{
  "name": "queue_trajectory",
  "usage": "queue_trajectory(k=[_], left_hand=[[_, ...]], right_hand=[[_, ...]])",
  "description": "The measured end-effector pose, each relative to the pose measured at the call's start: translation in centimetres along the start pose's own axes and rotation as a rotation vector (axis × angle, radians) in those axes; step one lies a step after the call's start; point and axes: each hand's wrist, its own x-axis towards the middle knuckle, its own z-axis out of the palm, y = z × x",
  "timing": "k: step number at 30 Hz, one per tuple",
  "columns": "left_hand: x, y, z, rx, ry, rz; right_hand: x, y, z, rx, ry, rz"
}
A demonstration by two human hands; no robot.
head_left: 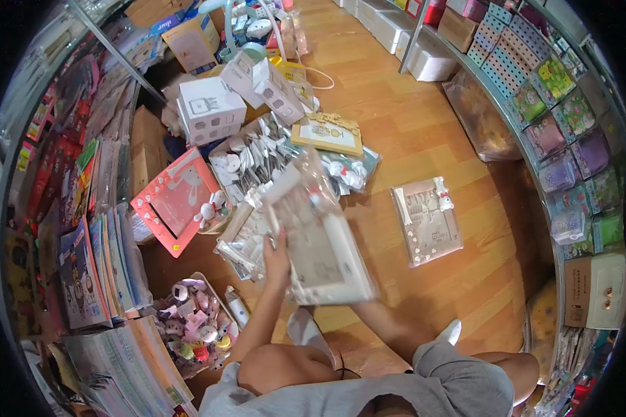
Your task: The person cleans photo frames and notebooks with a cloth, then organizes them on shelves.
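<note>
My left hand [277, 258] grips the left edge of a plastic-wrapped photo frame [330, 243], pale and slightly blurred, held tilted above the floor. Behind its lower right edge my right forearm [389, 325] disappears, so the fingers of that hand are hidden. A second wrapped frame [428, 226], with a white bunny figure at its top corner, lies flat on the floor to the right. To the left rests a pink frame [177, 201] with a bunny at its lower corner. Beyond the held frame sits a yellow frame [327, 134].
White boxes [212, 108] and a heap of small wrapped packets [257, 156] lie ahead. A container of small plush items [195, 316] stands at my left, near books [111, 271]. Shelving with hanging packets [556, 128] runs along the right, beside a large plastic bag [480, 115].
</note>
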Motion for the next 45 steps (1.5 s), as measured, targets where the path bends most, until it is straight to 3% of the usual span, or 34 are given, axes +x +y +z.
queue_trajectory(k=[3,6,8,12,16,17,19,20,21,22,24,26,28,30,33,36,38,39,41,42,44,45], left_hand=[[0.4,-1.2,-0.8,-0.002,-0.059,0.024],[-1.6,-1.3,1.1,0.023,-0.278,-0.021],[-2.1,-1.6,2.4,0.148,-0.138,0.121],[2.4,0.3,2.5,-0.032,-0.118,0.200],[3.0,2.9,6.1,-0.147,-0.161,0.235],[3.1,3.2,7.2,-0.004,-0.195,0.233],[3.2,3.1,9.7,0.311,-0.216,0.264],[3.0,2.4,11.7,0.346,-0.208,0.214],[3.1,1.4,13.5,0.535,-0.181,0.304],[0.9,2.0,15.9,0.429,-0.256,0.143],[-1.9,-0.1,20.9,0.339,-0.198,0.338],[-1.8,-6.2,26.0,0.310,-0.113,0.625],[-4.3,-7.7,28.7,0.120,-0.247,0.275],[-5.9,-7.0,28.8,0.092,-0.369,0.057],[-5.0,-9.8,29.7,0.082,-0.240,0.183],[-3.4,-11.8,30.1,0.105,-0.205,0.119],[-2.9,-10.4,29.1,0.566,-0.312,0.049],[-2.6,-10.1,28.4,0.574,-0.281,0.032],[-1.5,-8.9,27.1,0.813,-0.407,0.240],[-0.9,-7.8,25.7,0.815,-0.390,0.229],[0.5,-4.5,21.6,0.896,-0.545,0.448],[0.8,-1.7,18.8,0.923,-0.656,0.401]], right_hand=[[-0.6,-1.7,-1.2,0.048,-0.046,-0.045],[0.0,-3.3,-2.5,0.151,-0.081,-0.041],[0.0,-1.4,-2.6,0.208,-0.071,0.004],[-0.5,0.4,-4.6,0.348,0.001,-0.007],[-2.0,-6.7,-15.0,0.470,0.021,-0.375],[-2.7,-9.1,-18.3,0.422,0.054,-0.505],[-6.3,-14.5,-19.3,0.050,0.377,-0.828],[-8.4,-16.5,-21.4,0.009,0.238,-0.783],[-10.0,-18.2,-23.3,-0.029,0.098,-0.740],[-11.3,-19.3,-24.1,-0.034,0.088,-0.733],[-13.7,-19.8,-25.0,0.099,0.539,-0.566],[-14.6,-19.4,-26.1,0.129,0.628,-0.545],[-14.3,-18.9,-27.0,0.148,0.723,-0.519],[-13.6,-18.0,-27.6,-0.017,0.800,-0.422],[-12.9,-17.0,-27.2,-0.051,0.564,-0.394],[-11.5,-16.2,-30.6,-0.067,0.537,-0.400],[-10.6,-16.4,-30.8,-0.099,0.585,-0.386],[-10.3,-16.2,-30.8,-0.135,0.651,-0.404],[-9.8,-16.3,-31.8,-0.200,0.671,-0.376],[-9.7,-16.2,-31.9,-0.273,0.706,-0.380],[-10.2,-17.1,-28.8,-0.297,0.610,-0.428],[-10.6,-17.6,-27.6,-0.285,0.517,-0.430]])
